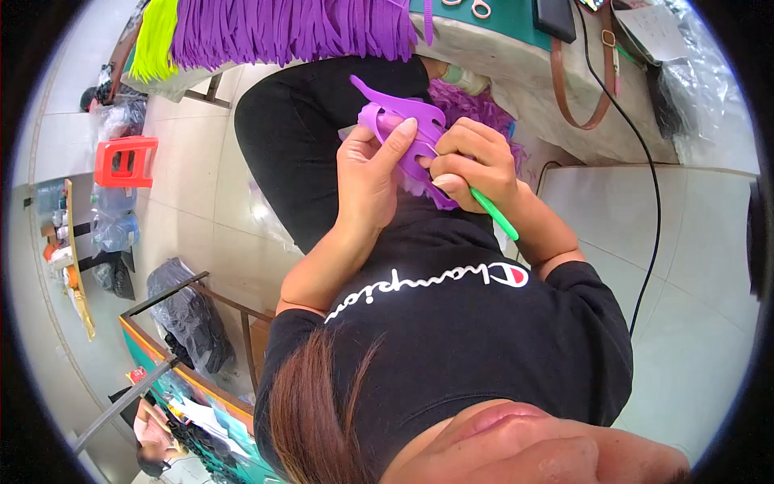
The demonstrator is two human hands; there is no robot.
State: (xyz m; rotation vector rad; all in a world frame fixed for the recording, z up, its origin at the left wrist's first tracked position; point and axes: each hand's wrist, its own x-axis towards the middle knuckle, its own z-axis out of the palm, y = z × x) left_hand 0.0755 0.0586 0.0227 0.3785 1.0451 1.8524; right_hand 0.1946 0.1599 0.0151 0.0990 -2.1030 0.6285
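Note:
In front of my lap, my left hand (371, 169) pinches a flexible purple rubbery piece (415, 113) between thumb and fingers. The piece has several cut-out holes and a thin curved tail at its upper left end. My right hand (480, 165) is closed round a slim tool with a green handle (496, 216), whose handle end sticks out below the fist. The tool's working end is hidden behind my fingers and the purple piece. My right fingers press close against the edge of the piece, near one of its holes.
Rows of purple strips (290, 32) and lime-green strips (156, 40) hang over the table edge ahead. Scissors (480, 9) and a brown strap (562, 85) lie at the right. A black cable (657, 202) runs down. Purple scraps (476, 113) lie below; a red stool (125, 161) stands left.

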